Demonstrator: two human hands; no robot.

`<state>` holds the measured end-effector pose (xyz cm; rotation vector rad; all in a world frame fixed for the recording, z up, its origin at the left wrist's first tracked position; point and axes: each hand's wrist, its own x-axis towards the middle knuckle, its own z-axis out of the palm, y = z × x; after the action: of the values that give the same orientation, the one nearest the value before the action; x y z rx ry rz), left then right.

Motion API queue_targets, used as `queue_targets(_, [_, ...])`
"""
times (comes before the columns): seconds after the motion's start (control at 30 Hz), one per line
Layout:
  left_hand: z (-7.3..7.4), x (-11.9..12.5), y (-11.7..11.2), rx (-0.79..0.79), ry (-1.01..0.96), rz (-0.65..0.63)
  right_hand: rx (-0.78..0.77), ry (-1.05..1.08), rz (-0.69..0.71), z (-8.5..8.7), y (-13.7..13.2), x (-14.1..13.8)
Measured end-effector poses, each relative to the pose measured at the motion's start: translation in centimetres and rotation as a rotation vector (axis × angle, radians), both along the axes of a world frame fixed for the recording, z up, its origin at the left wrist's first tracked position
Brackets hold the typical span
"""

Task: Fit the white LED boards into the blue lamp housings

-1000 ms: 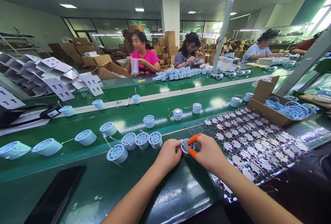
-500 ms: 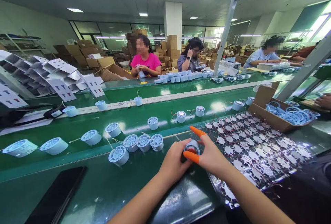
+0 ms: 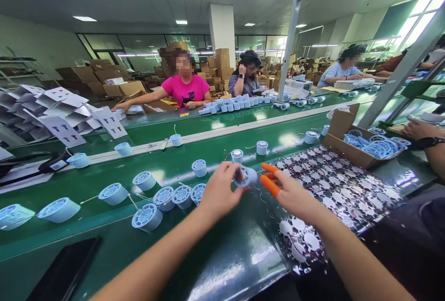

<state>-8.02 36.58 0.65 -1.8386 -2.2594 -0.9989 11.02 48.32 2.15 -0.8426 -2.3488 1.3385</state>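
Note:
My left hand (image 3: 219, 186) grips a light-blue round plastic housing (image 3: 247, 177) by its side, tilted above the green bench; its inside is blurred. Just right of it, my right hand (image 3: 295, 192) is open, its orange finger covers (image 3: 270, 185) apart from the housing and holding nothing. Left of my left hand stand several similar blue housings (image 3: 146, 217) with ribbed tops, some with thin wires. To the right of my right hand lie many white discs (image 3: 323, 183) with dark wires on the bench.
A cardboard box (image 3: 342, 146) of light-blue rings (image 3: 373, 143) stands at the right. A black phone (image 3: 66, 264) lies at front left. Beyond the green conveyor (image 3: 222, 146), co-workers sit near piled blue parts (image 3: 231, 104). A metal post (image 3: 290, 37) rises behind, and a person's hand (image 3: 422, 129) shows far right.
My right fingers have come off the housing. My left hand has raised and tilted it. The view has turned slightly right, and a person across the belt has stretched an arm toward the white boxes.

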Motion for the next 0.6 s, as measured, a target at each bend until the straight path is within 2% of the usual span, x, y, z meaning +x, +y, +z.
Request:
queue_targets(0.07, [0.8,-3.7,2.7,-0.152,0.070,0.162,0.111,-0.321,0.010,0.3,1.3,1.5])
queue_targets(0.17, [1.3,-9.5,6.3,-0.408,0.122,0.387,0.209,-0.685,0.161,0.6,1.0,2.6])
queue_targets(0.23, [1.2,-12.4,7.6,-0.527,0.101,0.434,0.260,-0.774,0.269,0.8,0.1,2.5])
queue_targets(0.3, [0.8,-14.3,8.0,-0.609,0.076,0.443,0.334,-0.826,0.332,1.0,-0.7,1.9])
queue_targets(0.47, [-0.4,-15.2,6.1,-0.670,0.102,0.471,0.475,-0.857,0.320,1.5,-1.4,1.1])
queue_targets(0.6, [0.7,-13.8,4.0,-0.639,0.161,0.432,0.411,-0.841,0.301,1.0,-0.4,1.9])
